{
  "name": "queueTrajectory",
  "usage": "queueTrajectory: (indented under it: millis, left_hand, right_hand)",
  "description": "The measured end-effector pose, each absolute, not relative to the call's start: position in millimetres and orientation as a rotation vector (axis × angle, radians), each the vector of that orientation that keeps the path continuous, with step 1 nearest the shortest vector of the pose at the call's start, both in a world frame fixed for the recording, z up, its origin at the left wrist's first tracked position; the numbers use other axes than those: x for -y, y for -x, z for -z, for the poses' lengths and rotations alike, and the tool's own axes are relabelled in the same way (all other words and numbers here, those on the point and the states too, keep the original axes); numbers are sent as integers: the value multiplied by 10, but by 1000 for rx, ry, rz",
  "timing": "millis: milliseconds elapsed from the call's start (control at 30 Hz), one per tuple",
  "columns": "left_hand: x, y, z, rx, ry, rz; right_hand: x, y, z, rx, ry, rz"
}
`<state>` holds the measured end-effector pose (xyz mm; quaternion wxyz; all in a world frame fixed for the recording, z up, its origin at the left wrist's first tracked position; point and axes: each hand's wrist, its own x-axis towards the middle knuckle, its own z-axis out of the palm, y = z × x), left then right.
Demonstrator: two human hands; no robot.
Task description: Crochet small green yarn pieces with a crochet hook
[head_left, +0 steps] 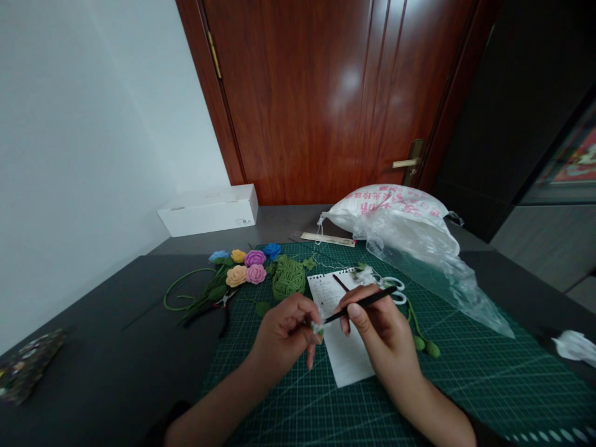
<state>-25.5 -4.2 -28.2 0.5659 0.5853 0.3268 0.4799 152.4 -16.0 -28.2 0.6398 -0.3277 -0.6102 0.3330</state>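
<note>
Left hand (289, 328) pinches a fluffy white-and-green yarn piece (317, 327); right hand (379, 320) has fingers closed round a slim black hook (367, 300) touching it.

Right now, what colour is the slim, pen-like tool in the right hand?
Black: the slim, pen-like tool in the right hand, best seen in the head view.
</note>
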Motion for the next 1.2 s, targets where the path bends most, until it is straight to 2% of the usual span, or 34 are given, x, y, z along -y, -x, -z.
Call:
queueTrajectory:
  millis: [300,500,700,1033,1200]
  left_hand:
    - [87,246,318,-751,-1370,-1103]
    - [60,270,363,-789,-1373,-1079]
    - [16,275,278,-800,-1366,-1090]
    - [25,267,277,-826,-1354,-1134]
    - [37,242,280,-836,-1359,-1134]
  right_hand:
    - [113,-1506,337,1440,738,-940]
    - [127,-1461,341,1632,614,-723]
    - [103,-1470,329,1355,703,-879]
    - [239,-1524,258,1447,758,-562]
    - [217,-1489,268,1421,771,-619]
